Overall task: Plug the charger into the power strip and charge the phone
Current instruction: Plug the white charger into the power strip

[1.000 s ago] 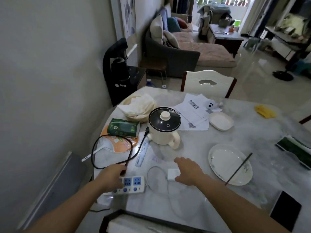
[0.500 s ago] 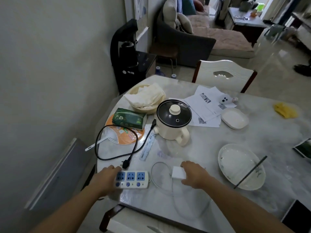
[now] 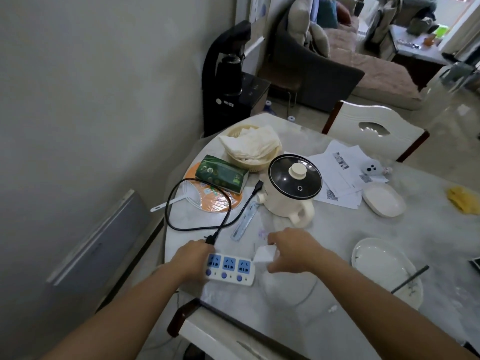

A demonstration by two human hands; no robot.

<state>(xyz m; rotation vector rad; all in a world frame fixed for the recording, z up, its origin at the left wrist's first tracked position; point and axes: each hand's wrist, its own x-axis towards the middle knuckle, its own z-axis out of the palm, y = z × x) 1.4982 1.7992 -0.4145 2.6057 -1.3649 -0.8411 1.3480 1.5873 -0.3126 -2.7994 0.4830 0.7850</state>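
A white power strip (image 3: 231, 270) with three blue sockets lies near the table's front left edge. My left hand (image 3: 192, 258) grips its left end. My right hand (image 3: 293, 249) holds a white charger block (image 3: 263, 255), lifted just right of the strip's last socket. The charger's thin white cable (image 3: 291, 298) loops on the table under my right forearm. A dark corner (image 3: 474, 263) at the far right edge may be the phone; I cannot tell.
A cream electric pot (image 3: 292, 189) with a black lid stands behind my hands, its black cord (image 3: 197, 224) looping left. A ruler (image 3: 245, 220), green pack (image 3: 220, 176), basket (image 3: 249, 148), papers (image 3: 340, 172), white dish (image 3: 384, 200) and plate with chopstick (image 3: 387, 271) crowd the table.
My right hand closed on the charger block and lifted it leftward to the strip's right end. My left hand slid further onto the strip's left end. The camera tilted down and left.
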